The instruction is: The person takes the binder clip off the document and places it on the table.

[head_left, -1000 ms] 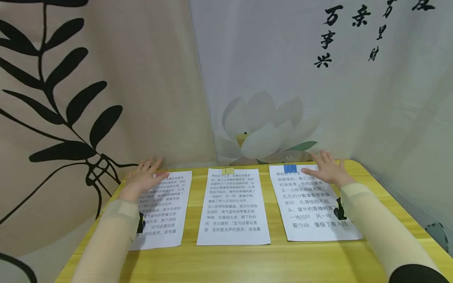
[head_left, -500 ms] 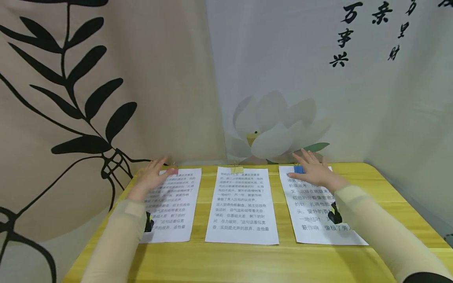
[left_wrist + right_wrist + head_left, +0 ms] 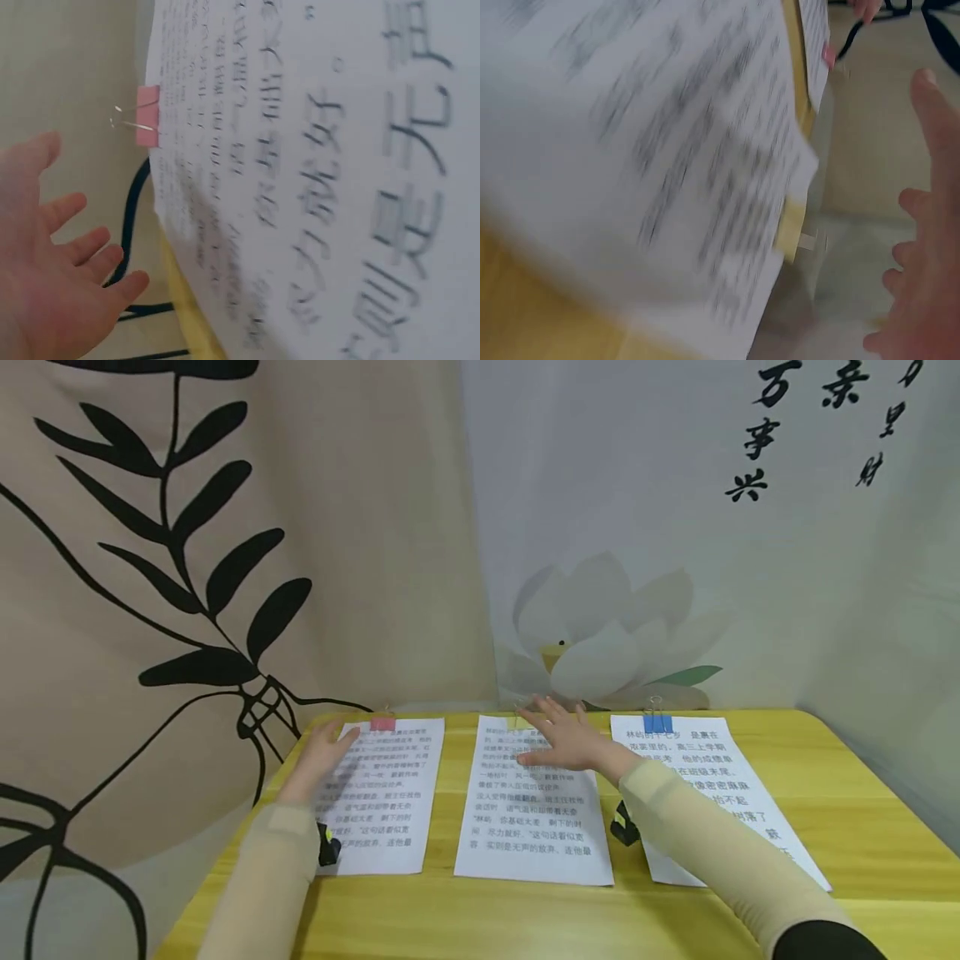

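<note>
Since earlier, the right hand [image 3: 570,742] has moved from the right sheet [image 3: 697,752] to over the middle sheet [image 3: 528,818]. The left hand [image 3: 317,758] is near the pink clip [image 3: 382,724] of the left sheet [image 3: 384,802]. Both hands are wide; three sheets lie on the tabletop [image 3: 420,914].

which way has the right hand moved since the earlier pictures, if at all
Yes, to the left: in the head view, the right hand was over the right sheet and is now left of its blue clip, over the middle sheet.
</note>
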`<action>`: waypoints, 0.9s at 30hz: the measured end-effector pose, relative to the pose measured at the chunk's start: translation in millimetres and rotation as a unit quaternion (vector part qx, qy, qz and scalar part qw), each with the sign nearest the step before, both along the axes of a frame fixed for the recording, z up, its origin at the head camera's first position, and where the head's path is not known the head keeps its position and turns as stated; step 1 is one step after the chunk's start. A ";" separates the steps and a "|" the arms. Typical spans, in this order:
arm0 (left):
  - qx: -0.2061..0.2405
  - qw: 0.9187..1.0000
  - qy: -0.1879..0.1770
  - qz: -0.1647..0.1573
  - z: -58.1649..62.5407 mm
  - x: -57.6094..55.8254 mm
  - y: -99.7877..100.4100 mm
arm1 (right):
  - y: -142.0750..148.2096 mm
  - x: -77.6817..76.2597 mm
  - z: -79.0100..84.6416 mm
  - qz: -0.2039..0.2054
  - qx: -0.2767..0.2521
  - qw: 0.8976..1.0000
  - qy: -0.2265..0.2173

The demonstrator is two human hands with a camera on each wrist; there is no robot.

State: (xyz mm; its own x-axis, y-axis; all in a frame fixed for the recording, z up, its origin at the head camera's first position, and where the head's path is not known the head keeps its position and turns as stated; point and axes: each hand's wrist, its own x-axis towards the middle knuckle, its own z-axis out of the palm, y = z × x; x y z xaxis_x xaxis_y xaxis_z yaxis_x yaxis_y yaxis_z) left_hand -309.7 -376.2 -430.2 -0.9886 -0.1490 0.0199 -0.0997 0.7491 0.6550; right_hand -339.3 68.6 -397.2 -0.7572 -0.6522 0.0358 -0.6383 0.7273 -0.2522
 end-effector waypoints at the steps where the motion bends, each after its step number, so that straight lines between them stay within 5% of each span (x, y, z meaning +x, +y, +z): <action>1: 0.012 1.000 -0.007 0.008 -2.8 1.8 -0.9 | -9.1 1.5 -1.6 0.005 0.001 1.000 -0.011; 9: 0.089 0.995 -0.028 0.044 -18.7 8.3 -4.3 | -77.2 18.4 -12.7 0.055 0.053 0.995 -0.056; 15: 0.086 0.991 -0.043 0.089 -15.8 11.8 -0.4 | -120.4 30.4 -18.7 0.085 0.058 0.991 -0.081; 21: 0.160 0.979 -0.062 0.113 -10.4 16.0 5.1 | -147.7 32.5 -26.5 0.082 0.058 0.989 -0.105; 27: 0.136 0.984 -0.050 0.104 -14.2 12.7 -5.7 | -163.1 37.7 -34.5 0.073 0.080 0.989 -0.103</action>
